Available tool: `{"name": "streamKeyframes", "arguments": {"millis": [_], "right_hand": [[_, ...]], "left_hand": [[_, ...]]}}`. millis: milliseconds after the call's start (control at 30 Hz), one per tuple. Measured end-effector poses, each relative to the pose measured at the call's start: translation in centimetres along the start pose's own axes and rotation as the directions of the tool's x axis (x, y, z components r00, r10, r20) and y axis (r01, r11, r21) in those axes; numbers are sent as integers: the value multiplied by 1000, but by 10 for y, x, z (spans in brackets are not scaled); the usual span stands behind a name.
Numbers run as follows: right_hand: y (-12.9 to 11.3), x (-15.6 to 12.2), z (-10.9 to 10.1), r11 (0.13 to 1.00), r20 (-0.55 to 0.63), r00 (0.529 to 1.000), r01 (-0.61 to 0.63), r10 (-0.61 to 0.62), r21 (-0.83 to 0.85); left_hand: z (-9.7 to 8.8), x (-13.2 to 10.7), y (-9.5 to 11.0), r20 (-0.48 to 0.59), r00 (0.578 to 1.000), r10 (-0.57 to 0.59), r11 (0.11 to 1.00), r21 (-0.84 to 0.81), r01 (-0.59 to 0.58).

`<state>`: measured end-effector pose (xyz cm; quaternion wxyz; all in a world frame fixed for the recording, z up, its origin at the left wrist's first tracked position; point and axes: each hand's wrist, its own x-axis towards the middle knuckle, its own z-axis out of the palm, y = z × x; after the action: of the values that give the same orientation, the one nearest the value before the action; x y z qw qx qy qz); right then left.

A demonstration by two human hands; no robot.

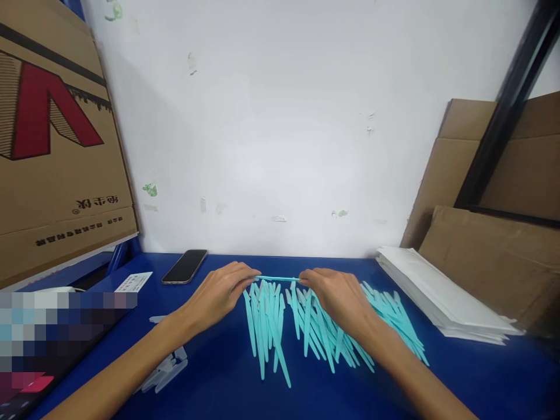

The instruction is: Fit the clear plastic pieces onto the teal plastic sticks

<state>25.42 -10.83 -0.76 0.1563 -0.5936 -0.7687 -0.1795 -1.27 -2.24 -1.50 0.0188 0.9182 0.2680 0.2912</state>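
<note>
My left hand [227, 290] pinches one end of a slim turquoise eyebrow razor [276, 278]. At the other end, the fingers of my right hand [335, 294] are closed on it, so it lies level between both hands. Just below are a loose pile of similar turquoise razors [265, 326] and a second pile [321, 335], partly behind my right hand and forearm. A third pile of razors [396, 315] spreads out beyond my right wrist. Pale translucent caps [168, 368] lie beside my left forearm, which hides some of them.
A phone [185, 266] and a printed card [134, 282] rest on the blue table [219, 385]. White sheets or envelopes [446, 297] are stacked at right, by cardboard [490, 262]. A large carton [56, 146] stands left; a white wall [280, 128] closes the back.
</note>
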Motion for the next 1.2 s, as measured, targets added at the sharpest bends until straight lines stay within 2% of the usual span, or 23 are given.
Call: {"name": "streamKeyframes", "arguments": {"millis": [167, 467, 533, 633, 767, 1067, 1200], "right_hand": [[4, 0, -3, 1000, -5, 1000, -16, 16, -10], [2, 0, -3, 998, 8, 1000, 28, -28, 57], [0, -1, -3, 996, -5, 999, 38, -38, 80], [-2, -1, -4, 991, -33, 998, 62, -58, 115], [-4, -2, -7, 989, -32, 996, 87, -84, 120], [-10, 0, -9, 991, -14, 994, 108, -107, 82], [-10, -1, -5, 987, 4, 993, 121, -122, 109]], "left_hand": [[0, 0, 1, 27, 1000, 6, 999, -44, -4], [1, 1, 4, -9, 1000, 28, 992, -123, -28], [1, 2, 5, -18, 1000, -16, 986, -167, 12], [-1, 3, 6, -19, 990, -138, 967, -221, 131], [-6, 6, 9, 16, 970, -241, 949, -205, 239], [-6, 5, 18, 114, 982, -153, 940, -290, 180], [-6, 4, 19, 145, 973, -179, 927, -306, 216]]}}
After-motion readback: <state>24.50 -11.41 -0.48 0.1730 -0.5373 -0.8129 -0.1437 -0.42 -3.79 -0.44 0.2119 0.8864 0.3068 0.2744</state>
